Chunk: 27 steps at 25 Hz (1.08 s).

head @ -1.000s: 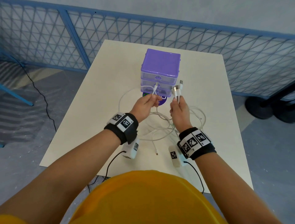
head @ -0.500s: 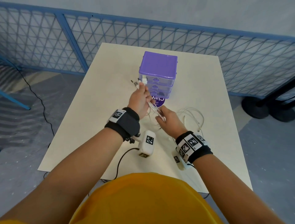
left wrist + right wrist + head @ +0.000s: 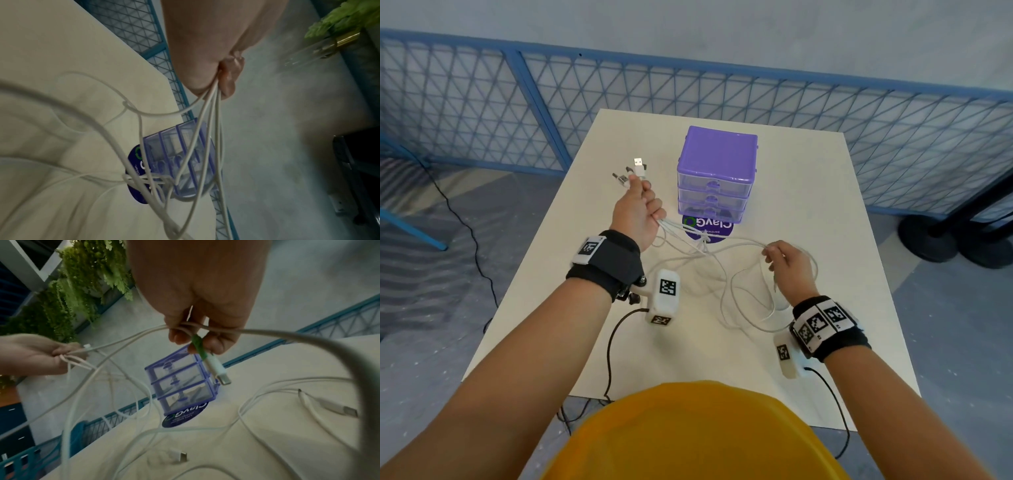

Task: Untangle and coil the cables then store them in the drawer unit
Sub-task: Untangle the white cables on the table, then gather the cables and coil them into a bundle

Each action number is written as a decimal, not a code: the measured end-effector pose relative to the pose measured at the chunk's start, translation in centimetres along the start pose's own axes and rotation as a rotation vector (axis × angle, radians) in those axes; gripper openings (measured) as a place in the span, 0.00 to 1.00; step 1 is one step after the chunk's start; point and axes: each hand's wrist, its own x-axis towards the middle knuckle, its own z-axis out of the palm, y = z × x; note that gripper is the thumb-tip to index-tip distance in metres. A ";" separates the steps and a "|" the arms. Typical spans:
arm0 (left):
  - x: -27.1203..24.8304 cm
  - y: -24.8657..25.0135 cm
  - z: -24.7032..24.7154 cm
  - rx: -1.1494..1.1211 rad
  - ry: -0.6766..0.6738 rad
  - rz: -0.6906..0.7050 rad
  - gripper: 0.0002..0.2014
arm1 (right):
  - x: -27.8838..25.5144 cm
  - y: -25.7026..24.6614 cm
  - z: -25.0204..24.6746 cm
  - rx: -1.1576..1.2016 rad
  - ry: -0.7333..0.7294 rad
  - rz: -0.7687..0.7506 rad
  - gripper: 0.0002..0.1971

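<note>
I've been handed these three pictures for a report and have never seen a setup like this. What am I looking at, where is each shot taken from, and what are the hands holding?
No machine here: a person works with bare hands, wearing one camera on the head and one on each wrist. The wide picture looks down from the head; the other two look along each hand. On the white table stands a purple drawer unit, all three drawers shut, with tangled white cables in front of it. The left hand holds a bunch of cable ends raised, USB plugs sticking out of its grip. The right hand pinches one cable near its small plug, which has a green collar. A knot still joins the strands between the hands.
</note>
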 end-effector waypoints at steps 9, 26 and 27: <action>0.3 0.2 -1.0 -0.081 0.000 -0.053 0.20 | 1.0 0.0 -2.2 -0.100 0.079 -0.032 0.07; -3.3 -4.2 2.7 0.014 -0.158 -0.250 0.22 | 0.1 -5.1 4.7 -0.224 -0.340 -0.343 0.15; -2.7 -3.5 2.6 -0.062 -0.123 -0.241 0.22 | 0.1 -4.6 4.4 -0.246 -0.313 -0.328 0.16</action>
